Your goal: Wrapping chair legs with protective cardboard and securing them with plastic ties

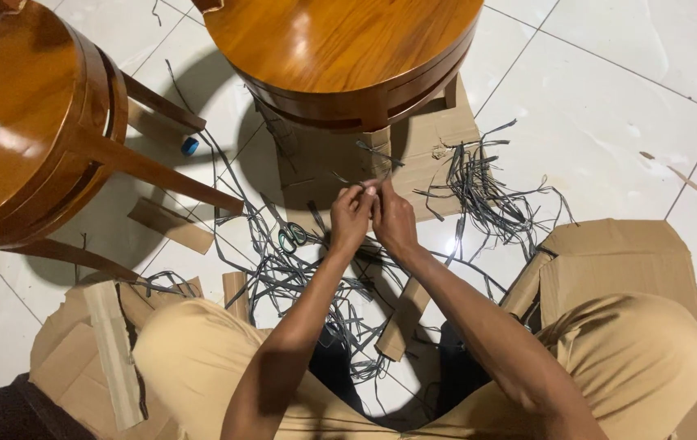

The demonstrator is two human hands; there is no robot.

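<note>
Fingers (pixel 362 192) of left hand (pixel 350 217) and right hand (pixel 392 220) pinched together on thin grey strip (pixel 374 151).

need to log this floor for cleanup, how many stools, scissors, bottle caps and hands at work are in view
wooden stools: 2, one at left, one at top centre
scissors: 1, on the floor among the dark strips
blue cap: 1
hands: 2, left hand and right hand, pinching a dark strip
total: 6

White tiled floor (pixel 609 106), flattened cardboard (pixel 625 261), dark strips (pixel 487 195), scissors (pixel 291 236)
</note>
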